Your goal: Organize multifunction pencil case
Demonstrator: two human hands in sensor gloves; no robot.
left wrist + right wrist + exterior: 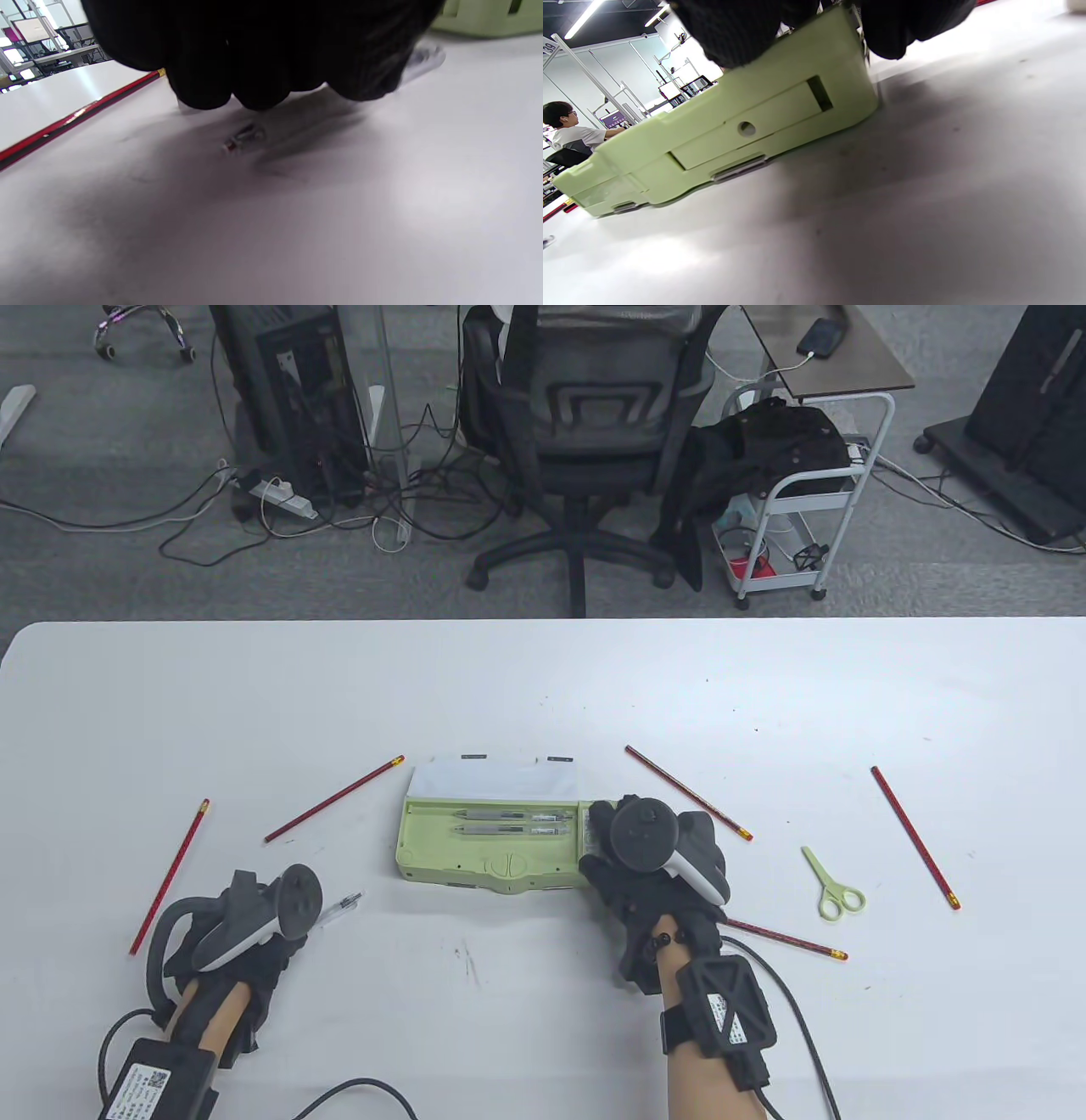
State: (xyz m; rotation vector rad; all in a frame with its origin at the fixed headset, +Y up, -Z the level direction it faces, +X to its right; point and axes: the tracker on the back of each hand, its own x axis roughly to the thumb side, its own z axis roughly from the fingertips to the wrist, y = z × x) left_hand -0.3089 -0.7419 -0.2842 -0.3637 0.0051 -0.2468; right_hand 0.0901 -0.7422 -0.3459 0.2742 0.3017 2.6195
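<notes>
It was an office or lab workroom. Beyond the fingers of both hands, past the white table [543,678], stood a black swivel chair [585,415] on grey carpet [102,551], a power strip [284,496] amid tangled cables, a white cart [806,500] and a side desk [840,352]. The right wrist view showed ceiling strip lights [581,19], monitors and a seated person [568,131].
</notes>
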